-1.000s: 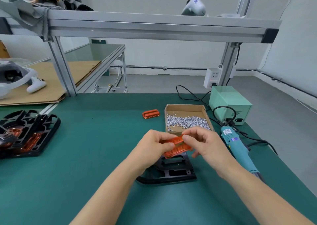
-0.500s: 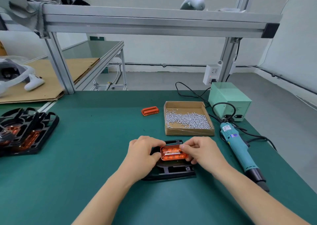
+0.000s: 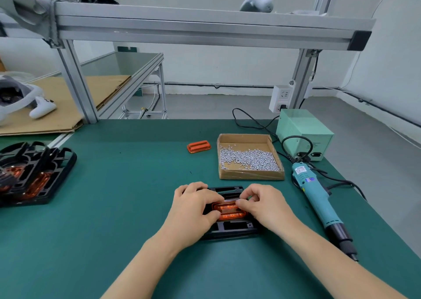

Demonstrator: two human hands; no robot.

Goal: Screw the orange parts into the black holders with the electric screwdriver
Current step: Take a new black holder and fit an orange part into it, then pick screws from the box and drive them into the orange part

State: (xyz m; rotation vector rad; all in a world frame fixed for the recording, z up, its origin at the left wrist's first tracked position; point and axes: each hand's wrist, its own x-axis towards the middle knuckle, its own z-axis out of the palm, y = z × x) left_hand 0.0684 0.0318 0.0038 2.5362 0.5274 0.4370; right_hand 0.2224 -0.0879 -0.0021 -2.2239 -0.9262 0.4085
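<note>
While both forearms reach in from the bottom of the frame, the left hand lies knuckles up over the left end of the orange part, fingers curled and thumb pressing its edge. From the other side, the right hand pinches the part's upper right corner with bent fingertips. That part sits in the black holder at lower centre of the green table. Right of the hands lies the electric screwdriver, untouched; a spare orange part rests just left of the screw box.
</note>
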